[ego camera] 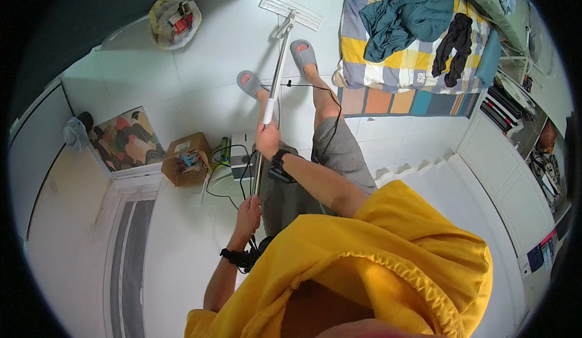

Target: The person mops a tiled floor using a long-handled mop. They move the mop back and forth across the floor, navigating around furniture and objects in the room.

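My right hand [268, 141] is wrapped around the pole of a flat mop [280, 67], just below its white grip sleeve. Nearer my body, my left hand [248, 214] holds the lower part of the same pole. The white slotted mop head [291, 10] is beyond my feet, by the tiled floor [218, 61], with no pad visible on its upper face; whether it touches the floor I cannot tell. Black straps and cables are at both wrists, and one thin black cable crosses in front of my legs.
A bin with a plastic liner [175, 23] stands at upper left. A bed with a checked cover [386, 72] and clothes is at upper right, beside a striped mat [409, 103]. A cardboard box [186, 158] and a patterned mat [127, 140] are at left, open shelves [536, 133] at right.
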The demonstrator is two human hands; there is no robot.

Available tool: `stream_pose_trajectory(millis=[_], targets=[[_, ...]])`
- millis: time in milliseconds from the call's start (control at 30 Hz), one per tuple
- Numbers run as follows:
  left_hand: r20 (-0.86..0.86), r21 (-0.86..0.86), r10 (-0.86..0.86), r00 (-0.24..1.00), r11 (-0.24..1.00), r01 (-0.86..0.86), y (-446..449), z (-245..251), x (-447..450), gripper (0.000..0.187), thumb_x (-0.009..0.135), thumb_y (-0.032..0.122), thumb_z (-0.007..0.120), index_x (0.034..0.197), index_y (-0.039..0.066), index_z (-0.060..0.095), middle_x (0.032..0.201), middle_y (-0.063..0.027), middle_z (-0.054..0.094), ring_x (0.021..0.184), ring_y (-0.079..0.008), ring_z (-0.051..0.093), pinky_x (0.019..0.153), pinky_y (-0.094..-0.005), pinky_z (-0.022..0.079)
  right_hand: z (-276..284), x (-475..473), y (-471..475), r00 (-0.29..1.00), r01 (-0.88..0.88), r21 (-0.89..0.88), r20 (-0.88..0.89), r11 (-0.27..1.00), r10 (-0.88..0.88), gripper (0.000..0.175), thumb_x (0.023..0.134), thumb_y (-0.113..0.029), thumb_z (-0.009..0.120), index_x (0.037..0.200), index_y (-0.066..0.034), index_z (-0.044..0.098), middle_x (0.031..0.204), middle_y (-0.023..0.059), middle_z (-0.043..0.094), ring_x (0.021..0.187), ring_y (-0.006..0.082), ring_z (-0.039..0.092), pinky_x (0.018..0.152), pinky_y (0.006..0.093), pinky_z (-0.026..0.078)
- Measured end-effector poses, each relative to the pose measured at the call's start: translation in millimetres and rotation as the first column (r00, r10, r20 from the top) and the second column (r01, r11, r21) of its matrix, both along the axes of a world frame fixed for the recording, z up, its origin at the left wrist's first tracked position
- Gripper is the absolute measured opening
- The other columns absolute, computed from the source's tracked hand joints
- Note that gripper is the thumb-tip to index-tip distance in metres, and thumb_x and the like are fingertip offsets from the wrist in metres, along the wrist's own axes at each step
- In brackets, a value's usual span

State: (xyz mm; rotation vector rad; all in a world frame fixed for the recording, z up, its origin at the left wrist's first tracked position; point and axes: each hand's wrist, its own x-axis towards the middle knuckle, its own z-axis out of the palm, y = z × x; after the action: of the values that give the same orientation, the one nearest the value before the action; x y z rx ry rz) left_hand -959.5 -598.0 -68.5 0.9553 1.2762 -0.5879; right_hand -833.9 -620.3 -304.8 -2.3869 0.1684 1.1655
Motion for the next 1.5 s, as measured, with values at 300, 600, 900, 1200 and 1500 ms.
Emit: stream_pose_trajectory(millis=[300, 600, 900, 1200, 1500], targets=[[0.021, -0.043, 0.068, 0.997, 0.997, -0.067, 21, 2, 23, 0.031, 0.100, 0.036, 0.042, 0.081, 0.011, 0.046, 0.055, 0.0045, 0.037, 0.041, -0.0060, 0.034, 0.038, -0.0234, 0.027, -9, 20, 14, 0.979, 0.146, 0.222, 0.109, 0.964, -0.174, 0.030, 0.095, -0.026, 0.048, 0.095, 0.0040, 0.048, 0.057, 0.0112, 0.052, 0.041, 0.0242, 0.057, 0.035, 0.0358, 0.044], [0.119, -0.313, 0.163, 0.980, 0.942, -0.119, 41, -39, 148, 0.036, 0.101, 0.041, 0.039, 0.093, 0.008, 0.050, 0.062, 0.0012, 0.047, 0.048, -0.0119, 0.048, 0.047, -0.0278, 0.043, -2, 172, 52, 0.978, 0.142, 0.111, -0.169, 0.984, -0.122, 0.040, 0.091, -0.028, 0.048, 0.094, 0.0118, 0.053, 0.074, 0.0244, 0.064, 0.054, 0.0341, 0.064, 0.057, 0.0433, 0.053], [0.027, 0.353, -0.460, 0.887, 0.835, 0.422, 124, -134, 231, 0.050, 0.096, 0.044, 0.042, 0.086, -0.001, 0.059, 0.083, -0.0182, 0.064, 0.082, -0.0342, 0.061, 0.073, -0.0414, 0.046, 88, 227, 18, 0.687, 0.664, 0.354, -0.637, 0.658, -0.350, 0.022, 0.091, -0.017, 0.054, 0.104, -0.0004, 0.047, 0.070, 0.0050, 0.053, 0.050, 0.0160, 0.056, 0.046, 0.0281, 0.047], [0.116, 0.038, -0.277, 0.954, 0.961, 0.274, 162, -207, 373, 0.076, 0.087, 0.039, 0.065, 0.136, -0.004, 0.026, 0.105, -0.0150, 0.056, 0.094, -0.0217, 0.059, 0.071, -0.0385, 0.054, 184, 174, -4, 0.355, 0.933, 0.307, -0.870, 0.188, -0.343, 0.030, 0.091, -0.010, 0.055, 0.116, -0.0070, 0.039, 0.073, 0.0013, 0.053, 0.049, 0.0092, 0.052, 0.043, 0.0217, 0.042], [0.097, 0.157, -0.381, 0.919, 0.918, 0.364, 128, -204, 342, 0.032, 0.094, 0.017, 0.050, 0.117, 0.002, 0.034, 0.090, -0.0099, 0.049, 0.053, -0.0136, 0.047, 0.038, -0.0274, 0.041, 236, 110, 23, -0.009, 0.938, 0.072, -0.973, -0.339, -0.230, 0.043, 0.095, -0.009, 0.047, 0.135, -0.0126, 0.035, 0.078, 0.0009, 0.049, 0.044, 0.0059, 0.041, 0.038, 0.0209, 0.035]])
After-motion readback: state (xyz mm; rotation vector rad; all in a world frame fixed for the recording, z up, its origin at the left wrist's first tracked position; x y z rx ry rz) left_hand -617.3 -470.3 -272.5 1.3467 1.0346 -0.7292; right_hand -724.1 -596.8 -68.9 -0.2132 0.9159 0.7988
